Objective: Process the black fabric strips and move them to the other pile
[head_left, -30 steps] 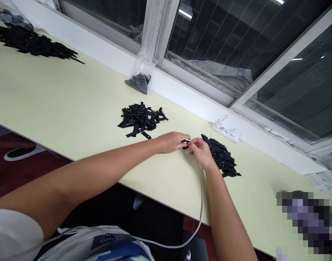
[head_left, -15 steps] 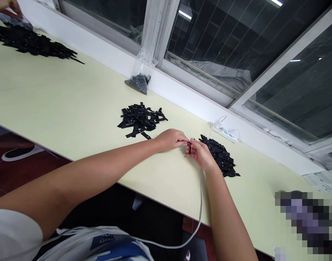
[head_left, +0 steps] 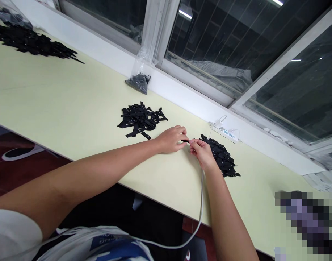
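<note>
A short black fabric strip [head_left: 185, 141] is pinched at its right end between the thumb and fingers of my right hand [head_left: 201, 152]. My left hand [head_left: 171, 139] is at the strip's other end, thumb and forefinger apart around it; whether they touch it I cannot tell. To the right, partly behind my right hand, lies a dense pile of black strips [head_left: 222, 157]. A looser pile of similar strips [head_left: 141, 117] lies beyond my left hand, some showing small pale dots.
A clear plastic bag [head_left: 138, 81] with dark contents leans by the window wall. A power strip [head_left: 227, 134] sits at the wall. A white cable [head_left: 201, 195] crosses the table's front edge. Far left is another black pile [head_left: 35, 43]; a pixelated patch covers the right.
My left fingers have parted from their pinch. The strip, hanging down from my right fingers before, now points left. The other person's hand at the far upper left has gone from view.
</note>
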`<state>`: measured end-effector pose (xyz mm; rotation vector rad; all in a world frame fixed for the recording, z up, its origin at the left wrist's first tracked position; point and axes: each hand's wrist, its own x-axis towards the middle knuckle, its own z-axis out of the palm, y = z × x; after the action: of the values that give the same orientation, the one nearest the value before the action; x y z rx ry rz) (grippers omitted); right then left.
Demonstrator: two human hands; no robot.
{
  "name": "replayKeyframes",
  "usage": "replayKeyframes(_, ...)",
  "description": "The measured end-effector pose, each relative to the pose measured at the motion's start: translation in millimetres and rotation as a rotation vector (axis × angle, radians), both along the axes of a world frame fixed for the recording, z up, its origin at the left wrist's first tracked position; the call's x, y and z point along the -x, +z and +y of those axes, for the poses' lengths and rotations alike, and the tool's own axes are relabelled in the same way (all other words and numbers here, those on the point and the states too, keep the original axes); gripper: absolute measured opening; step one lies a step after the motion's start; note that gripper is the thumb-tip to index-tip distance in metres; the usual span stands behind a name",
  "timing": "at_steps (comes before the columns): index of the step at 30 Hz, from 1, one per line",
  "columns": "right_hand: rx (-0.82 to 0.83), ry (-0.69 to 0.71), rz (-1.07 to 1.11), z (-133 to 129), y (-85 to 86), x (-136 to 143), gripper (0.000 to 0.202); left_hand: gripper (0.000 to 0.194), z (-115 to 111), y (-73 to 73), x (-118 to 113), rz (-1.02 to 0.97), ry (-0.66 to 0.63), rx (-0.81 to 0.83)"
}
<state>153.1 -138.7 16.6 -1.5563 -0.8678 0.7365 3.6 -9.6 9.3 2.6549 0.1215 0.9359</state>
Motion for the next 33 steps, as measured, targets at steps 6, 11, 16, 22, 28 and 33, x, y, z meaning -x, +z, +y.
replayKeyframes(6, -0.035, 0.04, -0.276, 3.0, -10.6, -2.5, 0.037, 0.029, -3.6, -0.8, -1.4, 0.07, -0.046, 0.162)
replayKeyframes(11, -0.022, 0.045, -0.487, 2.0, -11.0, 1.0, 0.032, 0.03, -2.6, -3.0, -4.6, 0.059, -0.073, 0.218)
replayKeyframes(16, -0.024, 0.055, -0.618, 0.6, -7.1, 6.6, 0.03, 0.032, -2.5, -2.6, -4.0, 0.062, -0.054, 0.289)
replayKeyframes(22, -0.013, 0.071, -0.683, 0.2, -7.2, 9.0, 0.027, 0.027, -4.1, -0.4, -2.3, 0.102, -0.008, 0.404)
replayKeyframes(28, -0.037, 0.101, -0.688, -0.5, -7.4, 9.5, 0.027, 0.02, -3.2, -1.6, -3.3, 0.084, -0.006, 0.431)
replayKeyframes(33, -0.007, 0.151, -0.723, 1.7, -9.9, 10.6, 0.027, 0.017, -2.6, -2.5, -3.0, 0.086, 0.002, 0.419)
